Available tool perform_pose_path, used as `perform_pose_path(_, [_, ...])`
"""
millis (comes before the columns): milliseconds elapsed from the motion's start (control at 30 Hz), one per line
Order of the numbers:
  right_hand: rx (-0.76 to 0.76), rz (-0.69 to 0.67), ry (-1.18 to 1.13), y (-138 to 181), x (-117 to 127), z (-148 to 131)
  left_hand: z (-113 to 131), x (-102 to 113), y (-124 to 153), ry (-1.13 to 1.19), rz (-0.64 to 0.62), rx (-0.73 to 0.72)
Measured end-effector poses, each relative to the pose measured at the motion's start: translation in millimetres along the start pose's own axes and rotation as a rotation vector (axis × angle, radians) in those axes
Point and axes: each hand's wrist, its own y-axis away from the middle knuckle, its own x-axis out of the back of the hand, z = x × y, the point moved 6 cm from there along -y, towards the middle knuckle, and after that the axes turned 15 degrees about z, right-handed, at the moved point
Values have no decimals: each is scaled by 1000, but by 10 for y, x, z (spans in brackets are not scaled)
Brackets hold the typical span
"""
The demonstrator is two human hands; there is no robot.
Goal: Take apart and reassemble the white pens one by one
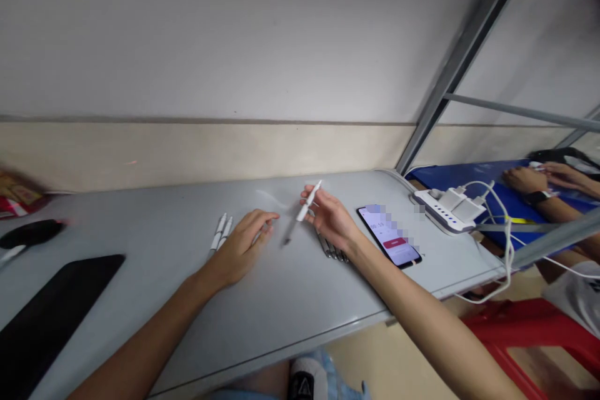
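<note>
My right hand (330,215) pinches a white pen (309,201) above the table, tilted with its upper end leaning right. Below its white part a blurred greyish stretch runs down to a dark end. My left hand (246,240) hovers just over the table to the left, fingers loosely stretched out, and nothing shows in it. Beside it lie white pens (218,232) with grey bands, partly covered by the hand. Under my right wrist, several dark pens with shiny ends (334,252) lie together, partly hidden by the hand.
A lit phone (389,234) lies right of my forearm, near a white power strip (443,212) with plugs and cables. At left are a black flat pad (60,306) and a dark oval object (30,234). Beyond the metal frame (462,56), another person's hands (525,181) work above a blue surface.
</note>
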Motion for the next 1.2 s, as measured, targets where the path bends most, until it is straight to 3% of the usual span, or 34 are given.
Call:
perform_pose_path(100, [-127, 57, -292, -53, 119, -64, -49, 5, 5, -114, 9, -50])
perform_pose_path(200, [-104, 73, -382, -54, 200, -173, -147, 21, 5, -304, 32, -42])
perform_pose_path(533, [-53, 73, -271, -43, 186, -200, -259, 118, 6, -536, 87, 15])
perform_pose_path(1033, [-48, 94, -130, -57, 138, -126, -276, 28, 57, -514, 43, 22])
perform_pose_path(1200, [-17, 77, 20, -54, 57, -22, -269, 0, 75, -498, 59, -1])
